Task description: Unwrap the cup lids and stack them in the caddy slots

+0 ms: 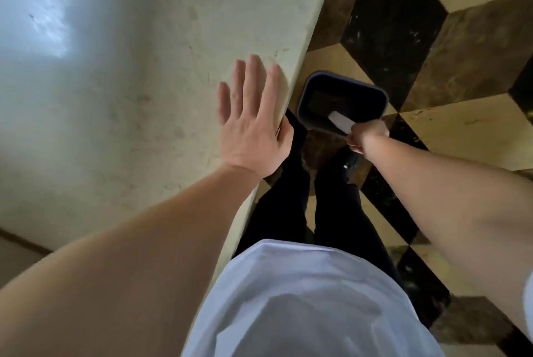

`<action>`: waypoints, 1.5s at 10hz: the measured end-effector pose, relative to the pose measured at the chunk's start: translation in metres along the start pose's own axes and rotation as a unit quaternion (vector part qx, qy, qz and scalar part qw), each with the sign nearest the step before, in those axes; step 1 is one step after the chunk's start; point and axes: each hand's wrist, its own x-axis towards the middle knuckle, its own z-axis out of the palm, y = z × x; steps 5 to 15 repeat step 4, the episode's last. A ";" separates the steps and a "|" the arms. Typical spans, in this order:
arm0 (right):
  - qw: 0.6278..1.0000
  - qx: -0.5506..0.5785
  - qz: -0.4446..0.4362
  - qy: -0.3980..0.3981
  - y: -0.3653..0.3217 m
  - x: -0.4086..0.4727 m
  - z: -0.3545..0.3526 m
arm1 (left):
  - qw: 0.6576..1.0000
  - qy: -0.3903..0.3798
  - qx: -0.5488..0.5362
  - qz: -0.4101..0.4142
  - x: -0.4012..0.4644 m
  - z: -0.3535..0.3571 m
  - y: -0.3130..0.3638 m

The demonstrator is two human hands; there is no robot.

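Two hands show: the left hand (pixel 248 128) lies flat with straight fingers at the counter (pixel 144 82) edge, thumb hooked over the rim; the right hand (pixel 366 136) hangs over the near rim of one dark bin (pixel 343 100) on the checkered floor (pixel 461 53), pinching a pale wrapper (pixel 341 121) over the bin's mouth. Open floor lies beyond the bin. Lids and caddy are out of view; the right fingers are mostly hidden.
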 end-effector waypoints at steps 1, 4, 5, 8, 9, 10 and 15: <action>0.999 -0.002 0.008 -0.045 -0.006 0.003 0.011 | 1.000 0.007 0.000 0.000 0.000 0.000 0.002; 0.979 -0.186 -0.018 -0.086 0.003 -0.011 0.024 | 1.000 0.014 0.001 -0.004 0.002 -0.002 0.008; 0.979 -0.186 -0.018 -0.086 0.003 -0.011 0.024 | 1.000 0.014 0.001 -0.004 0.002 -0.002 0.008; 0.979 -0.186 -0.018 -0.086 0.003 -0.011 0.024 | 1.000 0.014 0.001 -0.004 0.002 -0.002 0.008; 0.979 -0.186 -0.018 -0.086 0.003 -0.011 0.024 | 1.000 0.014 0.001 -0.004 0.002 -0.002 0.008; 0.979 -0.186 -0.018 -0.086 0.003 -0.011 0.024 | 1.000 0.014 0.001 -0.004 0.002 -0.002 0.008; 0.979 -0.186 -0.018 -0.086 0.003 -0.011 0.024 | 1.000 0.014 0.001 -0.004 0.002 -0.002 0.008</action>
